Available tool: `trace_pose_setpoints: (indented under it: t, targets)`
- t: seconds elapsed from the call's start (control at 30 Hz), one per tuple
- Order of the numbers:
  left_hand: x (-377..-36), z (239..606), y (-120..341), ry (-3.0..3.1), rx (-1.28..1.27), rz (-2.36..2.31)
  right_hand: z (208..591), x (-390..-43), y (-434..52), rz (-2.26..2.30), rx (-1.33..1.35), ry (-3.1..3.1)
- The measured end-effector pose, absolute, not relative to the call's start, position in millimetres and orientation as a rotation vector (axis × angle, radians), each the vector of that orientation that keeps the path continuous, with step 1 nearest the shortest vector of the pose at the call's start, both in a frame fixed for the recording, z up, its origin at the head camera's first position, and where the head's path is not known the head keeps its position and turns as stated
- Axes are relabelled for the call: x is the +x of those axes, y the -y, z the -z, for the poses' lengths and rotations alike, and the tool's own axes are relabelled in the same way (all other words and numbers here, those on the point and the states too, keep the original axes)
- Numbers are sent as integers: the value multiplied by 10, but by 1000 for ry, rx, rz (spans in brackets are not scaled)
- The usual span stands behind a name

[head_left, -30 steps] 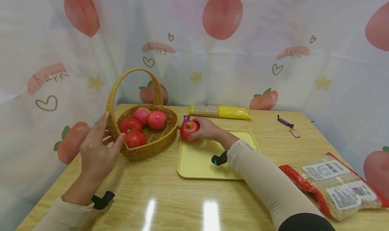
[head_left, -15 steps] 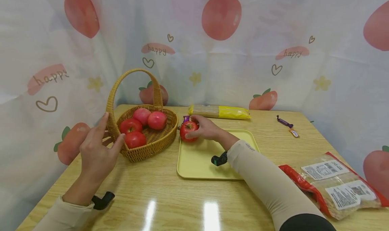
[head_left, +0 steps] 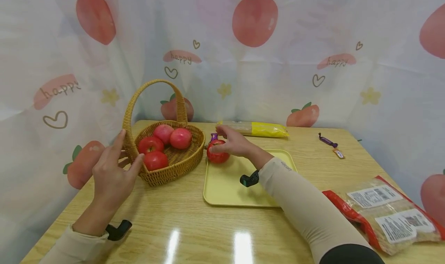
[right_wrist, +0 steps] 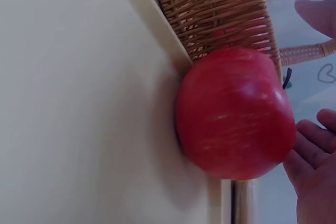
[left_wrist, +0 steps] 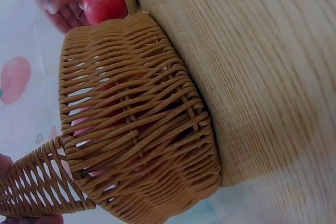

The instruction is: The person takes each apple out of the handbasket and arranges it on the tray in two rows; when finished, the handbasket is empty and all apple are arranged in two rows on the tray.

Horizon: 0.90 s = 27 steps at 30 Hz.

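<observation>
Grips the basket handle (head_left: 128, 113) with left hand (head_left: 112, 175); holds right hand (head_left: 236, 142) wide, just beside the red apple (head_left: 218, 158) in the far left corner of the yellow tray (head_left: 229, 185); could roll the apple off by careless brushing.

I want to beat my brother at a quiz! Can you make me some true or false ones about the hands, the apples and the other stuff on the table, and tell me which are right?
1. Four apples can be seen in the basket. True.

2. The tray is blue. False: it is yellow.

3. The left hand is at the basket's handle. True.

4. The right hand is clenched tight around the apple on the tray. False: its fingers are open.

5. The bag with red edges is inside the basket. False: it lies on the table.
</observation>
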<state>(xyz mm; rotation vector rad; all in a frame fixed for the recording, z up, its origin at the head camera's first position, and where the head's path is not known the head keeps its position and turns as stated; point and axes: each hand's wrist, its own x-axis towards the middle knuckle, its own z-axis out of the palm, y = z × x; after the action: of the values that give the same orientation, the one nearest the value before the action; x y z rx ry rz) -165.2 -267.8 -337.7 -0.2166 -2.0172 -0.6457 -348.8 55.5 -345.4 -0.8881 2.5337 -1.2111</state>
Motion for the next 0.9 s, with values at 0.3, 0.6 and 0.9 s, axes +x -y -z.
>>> trace_pose_setpoints:
  t: [0.3,0.6,0.9]
  targets:
    - [-1680,3418,2660,2022,-211,667,3298,-3506,-413,1131,-977,-2565]
    - [-1727,3451,2649,2008,-227,673,3143,-3546,-226,995,-1060,-2532]
    - [-1693,3414,2717,1999,-209,661,3038,-3602,76,929,-1127,-2470]
